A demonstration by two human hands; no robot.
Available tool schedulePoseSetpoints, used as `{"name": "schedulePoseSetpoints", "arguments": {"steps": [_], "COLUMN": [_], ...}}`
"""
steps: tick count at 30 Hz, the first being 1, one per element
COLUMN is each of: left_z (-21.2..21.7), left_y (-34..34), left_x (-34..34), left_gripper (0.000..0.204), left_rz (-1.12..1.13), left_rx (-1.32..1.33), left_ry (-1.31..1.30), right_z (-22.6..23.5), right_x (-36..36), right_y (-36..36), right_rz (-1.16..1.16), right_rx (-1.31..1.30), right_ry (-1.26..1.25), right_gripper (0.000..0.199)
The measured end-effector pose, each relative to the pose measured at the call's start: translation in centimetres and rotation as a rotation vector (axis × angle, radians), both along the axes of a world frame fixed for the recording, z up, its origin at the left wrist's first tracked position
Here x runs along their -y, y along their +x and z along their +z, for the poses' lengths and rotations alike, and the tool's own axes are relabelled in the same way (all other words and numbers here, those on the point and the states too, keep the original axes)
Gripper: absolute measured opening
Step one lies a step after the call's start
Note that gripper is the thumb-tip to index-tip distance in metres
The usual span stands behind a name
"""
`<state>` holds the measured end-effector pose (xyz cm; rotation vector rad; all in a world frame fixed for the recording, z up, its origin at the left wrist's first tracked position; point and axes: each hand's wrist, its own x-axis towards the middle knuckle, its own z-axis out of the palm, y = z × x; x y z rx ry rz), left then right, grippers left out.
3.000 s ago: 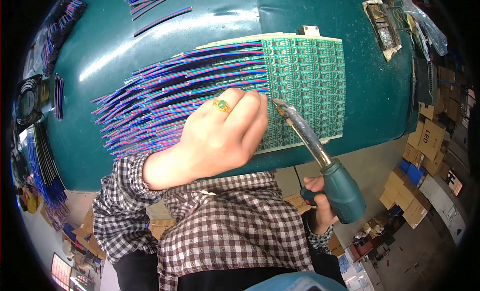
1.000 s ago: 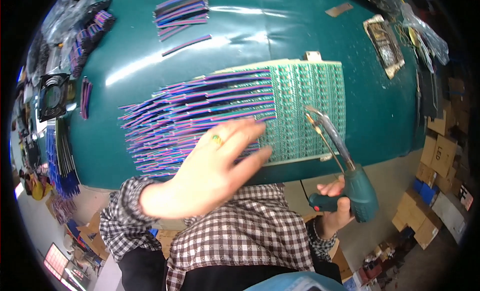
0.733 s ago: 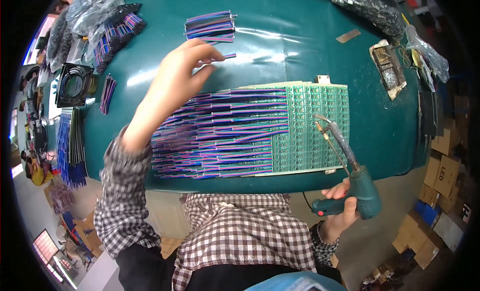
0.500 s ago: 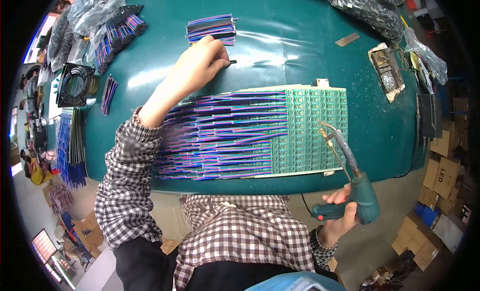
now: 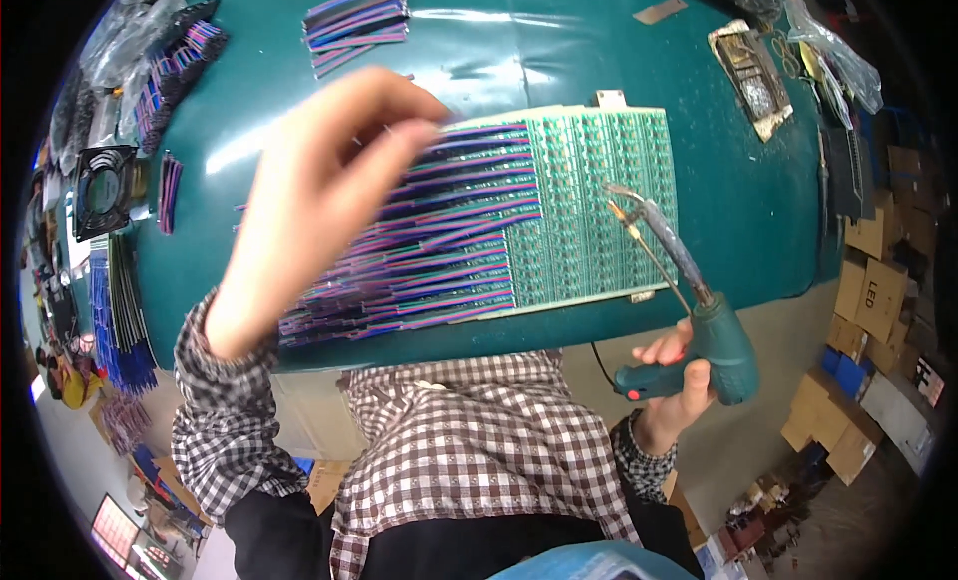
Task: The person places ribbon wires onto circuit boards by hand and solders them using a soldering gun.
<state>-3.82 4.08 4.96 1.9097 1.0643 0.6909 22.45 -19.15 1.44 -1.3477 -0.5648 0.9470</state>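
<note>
My right hand (image 5: pixel 677 386) grips a green soldering gun (image 5: pixel 726 351) by its handle. The gun's bent metal tip and thin brass-ended tube rise over the bare right part of a panel of small green circuit boards (image 5: pixel 589 206). Rows of thin multicoloured wires (image 5: pixel 439 236) run leftward from the boards. My left hand (image 5: pixel 334 176), blurred by motion, is above the upper left of these wires. Its thumb and forefinger come together in a pinch near the panel's top edge. What lies between their tips is too smeared to make out.
A loose wire bundle (image 5: pixel 357 26) lies at the back, with a short dark piece (image 5: pixel 407 76) near it. On the left are a black fan (image 5: pixel 104 191) and a small wire bundle (image 5: pixel 170 193). A dirty metal tray (image 5: pixel 753 81) and a flat metal plate (image 5: pixel 661 10) sit back right.
My left hand has come from the table by the back wire bundle down toward the wired panel. The short dark piece stays on the table. My whole view has shifted; the soldering gun stays in my right hand.
</note>
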Motion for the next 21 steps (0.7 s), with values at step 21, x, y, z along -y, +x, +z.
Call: {"name": "schedulePoseSetpoints", "arguments": {"steps": [21], "left_z": [-6.0], "left_y": [4.2], "left_x": [6.8], "left_gripper": [0.032], "left_rz": [-0.224], "left_rx": [-0.268], "left_ry": [0.758], "right_z": [0.9], "right_x": [1.6], "right_y": [-0.3], "right_rz": [0.131], "right_rx": [0.176], "right_ry": [-0.103], "right_gripper": [0.060]}}
